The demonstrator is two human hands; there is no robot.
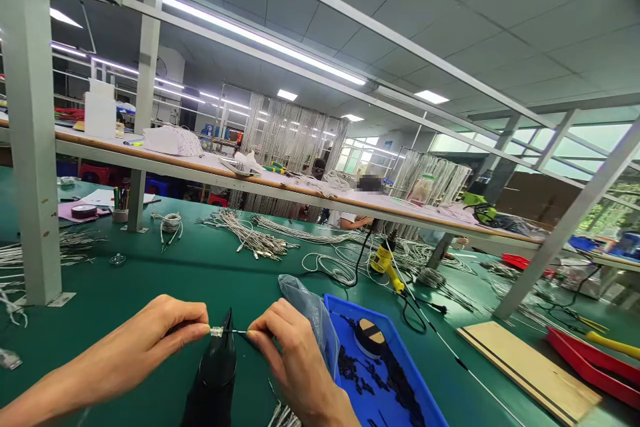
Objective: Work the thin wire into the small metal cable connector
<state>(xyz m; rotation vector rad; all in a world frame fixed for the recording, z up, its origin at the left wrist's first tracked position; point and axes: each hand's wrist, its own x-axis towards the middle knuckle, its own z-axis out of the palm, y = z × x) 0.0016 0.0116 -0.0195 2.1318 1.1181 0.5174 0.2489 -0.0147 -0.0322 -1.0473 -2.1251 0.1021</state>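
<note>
My left hand pinches a small shiny connector between thumb and forefinger. A short length of thin cable runs from it to my right hand, whose thumb and fingertips are closed on it. Connector and cable are held level across the pointed tip of a black tapered tool, which stands up from the bottom of the view; whether they touch it I cannot tell. Beside my right hand lie a clear plastic bag and a blue tray with small black pieces and a tape roll.
Bundles of grey cables lie along the back of the green table. A yellow heat gun with a black cord stands behind the tray. To the right are a wooden board and a red tray. A shelf crosses above; a person sits beyond.
</note>
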